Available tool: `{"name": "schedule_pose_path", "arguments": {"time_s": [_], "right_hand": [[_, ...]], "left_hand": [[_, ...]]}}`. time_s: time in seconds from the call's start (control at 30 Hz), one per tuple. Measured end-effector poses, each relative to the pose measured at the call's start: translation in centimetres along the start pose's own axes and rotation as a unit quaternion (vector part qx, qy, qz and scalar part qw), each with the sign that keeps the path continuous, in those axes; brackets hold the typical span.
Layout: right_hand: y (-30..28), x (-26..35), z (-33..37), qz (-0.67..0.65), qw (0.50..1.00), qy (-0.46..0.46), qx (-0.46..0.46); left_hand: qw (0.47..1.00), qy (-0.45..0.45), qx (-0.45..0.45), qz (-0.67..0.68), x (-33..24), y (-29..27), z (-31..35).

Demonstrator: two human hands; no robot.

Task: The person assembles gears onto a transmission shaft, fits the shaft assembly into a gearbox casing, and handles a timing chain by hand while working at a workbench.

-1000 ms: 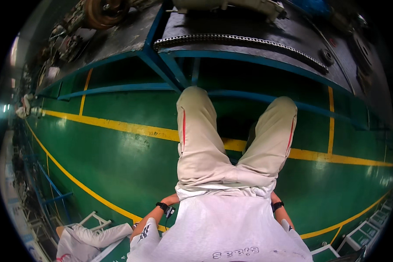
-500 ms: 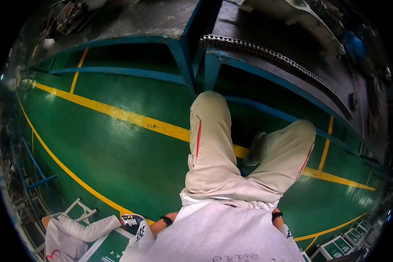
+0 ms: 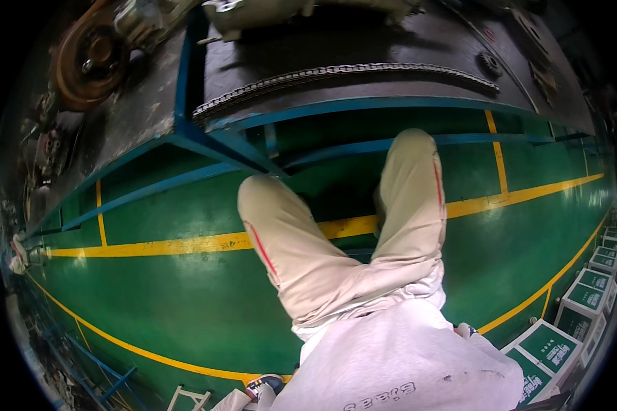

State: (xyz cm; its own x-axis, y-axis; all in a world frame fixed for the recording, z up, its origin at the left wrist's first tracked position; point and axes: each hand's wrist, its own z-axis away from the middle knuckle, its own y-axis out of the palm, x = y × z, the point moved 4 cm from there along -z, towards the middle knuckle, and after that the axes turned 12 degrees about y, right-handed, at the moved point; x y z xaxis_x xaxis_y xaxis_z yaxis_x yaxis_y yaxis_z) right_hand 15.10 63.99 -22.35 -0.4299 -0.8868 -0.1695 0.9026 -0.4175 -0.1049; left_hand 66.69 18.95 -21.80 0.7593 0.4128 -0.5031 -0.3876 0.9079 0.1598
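Neither of my hands shows; both are hidden behind my body or outside the head view. A bit of patterned sleeve (image 3: 465,330) shows at the right side of my white shirt (image 3: 391,349). I sit with my knees apart in beige trousers (image 3: 411,185), facing a dark-topped workbench (image 3: 404,88) with a blue frame. Along its near edge lies a long metal roller chain (image 3: 363,68), slightly bowed. A small dark toothed wheel (image 3: 489,64) rests by the chain's right end. Behind the chain sits a large grey metal casting (image 3: 253,15). Nothing on the bench is being touched.
A second bench (image 3: 140,113) at the left bears a rusty round disc (image 3: 82,75) and other metal parts. Yellow lines (image 3: 164,245) cross the green floor. Green-and-white boxes (image 3: 552,349) stand at the lower right. Another person's shoe (image 3: 267,382) shows at the bottom, near a white stool frame (image 3: 188,397).
My body and view have turned right, so the chain bench now lies squarely ahead. My knees have swung with it. The forearms with dark wristbands have gone out of sight.
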Motion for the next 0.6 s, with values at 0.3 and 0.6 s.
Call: {"name": "schedule_pose_path", "arguments": {"time_s": [0.3,0.6], "right_hand": [[-4.4,-0.5,-5.8,0.056,0.996,-0.047,0.044],[-4.3,4.7,-12.3,0.262,0.922,-0.285,0.006]], "left_hand": [[0.997,0.001,-0.064,-0.036,-3.0,6.5,-4.9],[0.993,0.038,-0.035,-0.108,-7.9,4.5,-9.7]]}}
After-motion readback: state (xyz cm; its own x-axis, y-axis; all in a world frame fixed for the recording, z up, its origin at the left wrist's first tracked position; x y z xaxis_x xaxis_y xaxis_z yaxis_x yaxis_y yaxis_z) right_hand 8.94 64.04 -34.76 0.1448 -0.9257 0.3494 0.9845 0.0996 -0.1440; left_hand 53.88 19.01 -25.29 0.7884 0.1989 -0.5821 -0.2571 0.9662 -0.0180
